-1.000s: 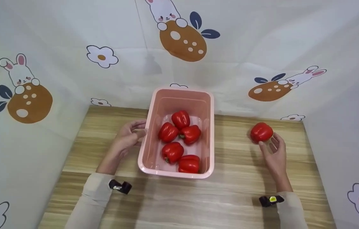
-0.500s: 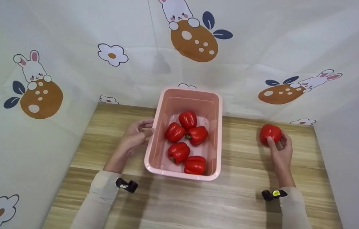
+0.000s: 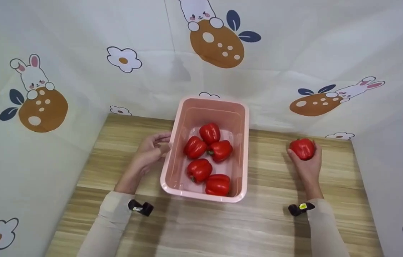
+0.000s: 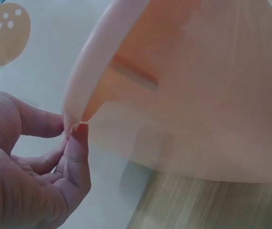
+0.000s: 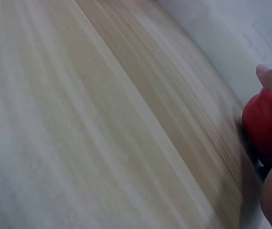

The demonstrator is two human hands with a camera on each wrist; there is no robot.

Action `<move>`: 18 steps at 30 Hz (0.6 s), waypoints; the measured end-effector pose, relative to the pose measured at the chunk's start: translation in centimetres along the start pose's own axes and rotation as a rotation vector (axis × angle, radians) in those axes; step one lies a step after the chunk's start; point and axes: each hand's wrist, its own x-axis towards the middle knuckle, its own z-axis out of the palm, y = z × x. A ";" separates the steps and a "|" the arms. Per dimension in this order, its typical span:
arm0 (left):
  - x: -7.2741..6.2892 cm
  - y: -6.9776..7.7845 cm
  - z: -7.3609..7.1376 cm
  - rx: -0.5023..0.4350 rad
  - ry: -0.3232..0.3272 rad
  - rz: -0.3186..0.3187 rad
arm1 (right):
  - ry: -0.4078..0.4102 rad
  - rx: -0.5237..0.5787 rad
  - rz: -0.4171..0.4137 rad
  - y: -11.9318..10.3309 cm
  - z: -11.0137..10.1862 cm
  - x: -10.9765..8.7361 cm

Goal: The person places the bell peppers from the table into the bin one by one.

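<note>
A pink plastic bin (image 3: 244, 150) stands at the middle of the wooden table, with several red bell peppers (image 3: 199, 170) lying on its bottom. My left hand (image 3: 148, 152) pinches the bin's left rim between thumb and fingers; the left wrist view shows the fingertips at the rim (image 4: 85, 76). At the right side of the table, my right hand (image 3: 308, 165) grips another red bell pepper (image 3: 302, 149), thumb on its left and fingers on its right. Only part of that bell pepper (image 5: 263, 126) shows in the right wrist view, partly hidden by the hand.
Pale cloth walls (image 3: 144, 85) printed with rabbits and flowers enclose the table's back and sides. Bare wood table (image 3: 265, 178) lies between the bin and my right hand. The bin's far end is close to the back wall.
My right hand has closed around the bell pepper at the right, which has turned a little in its grasp. My left hand keeps its hold on the bin. The head view has shifted slightly.
</note>
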 end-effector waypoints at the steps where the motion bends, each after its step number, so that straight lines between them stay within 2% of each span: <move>1: 0.0 0.0 0.0 0.000 0.001 -0.002 | 0.003 -0.009 -0.005 0.1 0.0 0.1; 8: 0.0 -0.2 0.3 -0.013 -0.008 -0.013 | 0.026 -0.049 -0.049 0.7 0.0 0.6; 12: 0.1 0.0 0.2 -0.009 -0.003 -0.008 | 0.042 -0.036 -0.050 0.4 0.4 1.1; 18: -0.1 -0.1 -0.2 -0.018 -0.004 0.002 | 0.044 -0.093 -0.061 -0.3 0.9 1.2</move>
